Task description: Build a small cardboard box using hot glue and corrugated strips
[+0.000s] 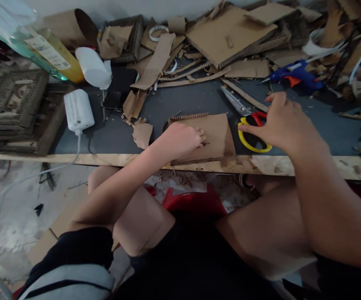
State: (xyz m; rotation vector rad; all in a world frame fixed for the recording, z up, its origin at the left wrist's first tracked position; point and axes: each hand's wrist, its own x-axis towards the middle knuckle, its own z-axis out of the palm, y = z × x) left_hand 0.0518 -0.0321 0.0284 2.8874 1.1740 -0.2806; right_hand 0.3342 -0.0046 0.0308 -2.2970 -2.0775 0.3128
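My left hand point(185, 141) rests on a flat cardboard panel point(220, 135) near the table's front edge. Its fingers are curled together, and whatever may be in them is too small to make out. Corrugated strips stand along the panel's far and near edges. To the right, my right hand point(282, 123) hovers at the scissors point(255, 121), fingers spread and thumb against the yellow handle loop. The scissors lie on the grey tabletop with their blades pointing away to the left; their other handle is red and partly hidden by the hand.
Behind lie cardboard sheets point(230, 31) and strips, with a blue glue gun point(295, 77) at right. On the left are a white charger point(78, 110) with a cable, a black phone point(119, 89), a white roll point(93, 66), bottles point(53, 54) and corrugated frames point(11, 104).
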